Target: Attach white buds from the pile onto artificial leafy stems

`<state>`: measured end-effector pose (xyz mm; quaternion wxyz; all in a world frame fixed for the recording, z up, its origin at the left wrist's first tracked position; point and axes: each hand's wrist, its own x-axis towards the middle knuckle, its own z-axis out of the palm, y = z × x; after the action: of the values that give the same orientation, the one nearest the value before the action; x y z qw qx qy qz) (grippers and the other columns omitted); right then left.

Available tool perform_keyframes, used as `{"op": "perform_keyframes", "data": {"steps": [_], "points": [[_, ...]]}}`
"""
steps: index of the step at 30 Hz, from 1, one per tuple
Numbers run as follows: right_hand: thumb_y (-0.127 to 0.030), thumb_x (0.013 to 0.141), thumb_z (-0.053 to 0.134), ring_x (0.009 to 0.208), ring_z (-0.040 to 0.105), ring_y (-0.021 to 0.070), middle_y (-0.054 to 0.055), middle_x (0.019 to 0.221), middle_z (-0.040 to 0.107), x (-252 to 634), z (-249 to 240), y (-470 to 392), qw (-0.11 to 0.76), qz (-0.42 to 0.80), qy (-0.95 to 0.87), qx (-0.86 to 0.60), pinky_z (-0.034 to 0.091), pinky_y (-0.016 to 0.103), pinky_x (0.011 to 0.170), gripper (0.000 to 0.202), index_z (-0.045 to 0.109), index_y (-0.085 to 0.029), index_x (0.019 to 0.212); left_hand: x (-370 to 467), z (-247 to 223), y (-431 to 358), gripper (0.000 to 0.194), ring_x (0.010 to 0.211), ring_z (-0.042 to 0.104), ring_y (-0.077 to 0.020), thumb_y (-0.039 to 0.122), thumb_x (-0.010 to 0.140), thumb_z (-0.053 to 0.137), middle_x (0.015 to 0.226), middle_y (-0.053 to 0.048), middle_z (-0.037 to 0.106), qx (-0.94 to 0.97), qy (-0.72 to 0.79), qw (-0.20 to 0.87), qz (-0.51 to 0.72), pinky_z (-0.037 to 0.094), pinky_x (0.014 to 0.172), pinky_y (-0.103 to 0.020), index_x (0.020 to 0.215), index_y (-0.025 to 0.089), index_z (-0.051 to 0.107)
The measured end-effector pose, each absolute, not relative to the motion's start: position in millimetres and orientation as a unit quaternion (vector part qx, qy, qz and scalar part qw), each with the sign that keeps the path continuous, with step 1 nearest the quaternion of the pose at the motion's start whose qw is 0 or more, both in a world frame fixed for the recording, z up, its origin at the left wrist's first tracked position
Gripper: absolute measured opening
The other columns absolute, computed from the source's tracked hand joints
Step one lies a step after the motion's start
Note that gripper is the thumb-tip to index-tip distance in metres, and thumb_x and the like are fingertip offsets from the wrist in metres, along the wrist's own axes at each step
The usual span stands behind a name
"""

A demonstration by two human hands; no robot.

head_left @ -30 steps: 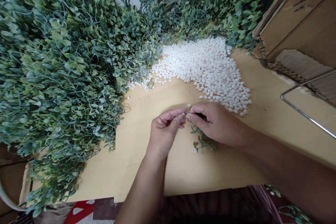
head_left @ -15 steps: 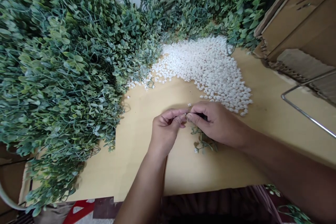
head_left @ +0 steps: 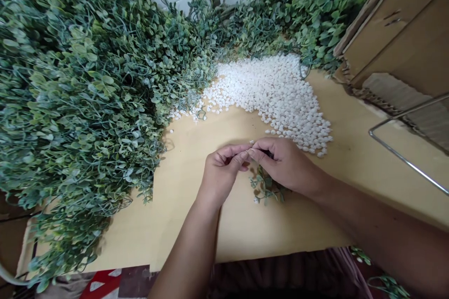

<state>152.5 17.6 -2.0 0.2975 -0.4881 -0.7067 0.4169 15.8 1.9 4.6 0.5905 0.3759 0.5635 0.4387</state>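
My left hand (head_left: pixel 221 173) and my right hand (head_left: pixel 286 163) meet fingertip to fingertip over the middle of the tabletop. A small leafy green artificial sprig (head_left: pixel 267 189) hangs below my right hand, its upper part hidden by the closed fingers. My left thumb and forefinger are pinched together against the right fingertips; whatever lies between them is too small and covered to make out. Just beyond the fingers spreads a heap of small white pieces (head_left: pixel 271 88), like tiny flower heads. One loose white piece lies right by the fingertips.
Piled artificial greenery (head_left: pixel 87 103) covers the left side, and more foliage (head_left: pixel 298 14) lines the back. A torn cardboard box (head_left: pixel 403 32) stands at the right, with a bent metal rod (head_left: pixel 407 156) in front of it. The yellowish tabletop (head_left: pixel 185 229) ends near my body.
My two hands stay pressed together at nearly the same spot. The fingertips have come closer together, and the hanging sprig has shifted slightly left. The view has moved a little.
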Motion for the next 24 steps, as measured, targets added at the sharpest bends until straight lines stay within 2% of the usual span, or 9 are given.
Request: {"op": "perform_keyframes", "data": {"steps": [5, 11, 13, 15, 17, 20, 22, 24], "points": [[-0.031, 0.085, 0.044, 0.053, 0.043, 0.0107, -0.002, 0.055, 0.048, 151.8, -2.6, 21.4, 0.329, 0.455, -0.668, -0.488, 0.033, 0.023, 0.051, 0.027, 0.052, -0.017, 0.064, 6.9, 6.9, -9.9, 0.026, 0.070, 0.059, -0.0114, 0.027, 0.065, 0.073, 0.084, -0.003, 0.069, 0.392, 0.581, 0.539, 0.467, 0.050, 0.061, -0.021, 0.090, 0.019, 0.072], [-0.025, 0.083, 0.046, 0.058, 0.046, 0.0112, -0.001, 0.058, 0.049, 148.0, -2.6, 23.1, 0.406, 0.424, -0.645, -0.489, 0.038, 0.023, 0.057, 0.022, 0.049, -0.017, 0.063, 8.4, 3.0, -25.6, 0.018, 0.071, 0.060, -0.0153, 0.023, 0.067, 0.071, 0.077, -0.005, 0.068, 0.520, 0.567, 0.516, 0.376, 0.049, 0.069, -0.027, 0.085, 0.018, 0.072], [-0.029, 0.083, 0.051, 0.059, 0.048, 0.0114, -0.001, 0.060, 0.051, 152.0, 1.7, 23.1, 0.425, 0.441, -0.632, -0.475, 0.039, 0.024, 0.059, 0.023, 0.052, -0.017, 0.064, 11.5, 1.6, -25.3, 0.013, 0.073, 0.061, -0.0163, 0.020, 0.069, 0.067, 0.078, -0.006, 0.069, 0.536, 0.560, 0.517, 0.364, 0.049, 0.069, -0.027, 0.081, 0.019, 0.073], [-0.043, 0.082, 0.053, 0.061, 0.051, 0.0123, 0.000, 0.060, 0.054, 161.0, 9.7, 22.3, 0.412, 0.517, -0.623, -0.419, 0.041, 0.025, 0.060, 0.032, 0.056, -0.017, 0.065, 11.8, 2.2, -23.4, 0.008, 0.070, 0.061, -0.0159, 0.017, 0.069, 0.066, 0.074, -0.005, 0.069, 0.515, 0.564, 0.522, 0.380, 0.049, 0.068, -0.027, 0.074, 0.018, 0.072], [-0.058, 0.082, 0.046, 0.064, 0.055, 0.0143, 0.002, 0.059, 0.055, 172.3, 18.5, 20.9, 0.364, 0.628, -0.619, -0.300, 0.045, 0.028, 0.065, 0.048, 0.059, -0.017, 0.061, 8.8, 4.5, -21.6, 0.004, 0.066, 0.060, -0.0147, 0.016, 0.067, 0.068, 0.069, -0.004, 0.067, 0.487, 0.569, 0.523, 0.408, 0.048, 0.066, -0.025, 0.070, 0.017, 0.072], [-0.065, 0.083, 0.034, 0.064, 0.059, 0.0162, 0.003, 0.056, 0.056, 181.9, 24.4, 19.8, 0.296, 0.718, -0.605, -0.175, 0.048, 0.033, 0.068, 0.062, 0.059, -0.017, 0.053, 2.9, 9.4, -20.5, 0.004, 0.067, 0.059, -0.0137, 0.016, 0.067, 0.069, 0.070, -0.003, 0.066, 0.480, 0.566, 0.509, 0.436, 0.047, 0.066, -0.024, 0.069, 0.017, 0.072], [-0.060, 0.080, 0.048, 0.060, 0.057, 0.0147, 0.003, 0.058, 0.057, 179.5, 21.0, 20.6, 0.326, 0.676, -0.607, -0.261, 0.048, 0.030, 0.061, 0.051, 0.058, -0.016, 0.055, 1.2, 13.4, -20.0, 0.006, 0.068, 0.060, -0.0138, 0.015, 0.068, 0.068, 0.072, -0.003, 0.065, 0.511, 0.552, 0.490, 0.440, 0.047, 0.065, -0.024, 0.072, 0.018, 0.072], [-0.047, 0.072, 0.065, 0.061, 0.055, 0.0130, 0.002, 0.064, 0.058, 172.9, 14.8, 21.6, 0.380, 0.566, -0.621, -0.387, 0.046, 0.027, 0.059, 0.033, 0.059, -0.015, 0.062, 1.8, 18.1, -18.5, 0.009, 0.069, 0.060, -0.0142, 0.014, 0.070, 0.065, 0.073, -0.004, 0.065, 0.559, 0.528, 0.466, 0.439, 0.047, 0.065, -0.024, 0.073, 0.019, 0.072]]}}
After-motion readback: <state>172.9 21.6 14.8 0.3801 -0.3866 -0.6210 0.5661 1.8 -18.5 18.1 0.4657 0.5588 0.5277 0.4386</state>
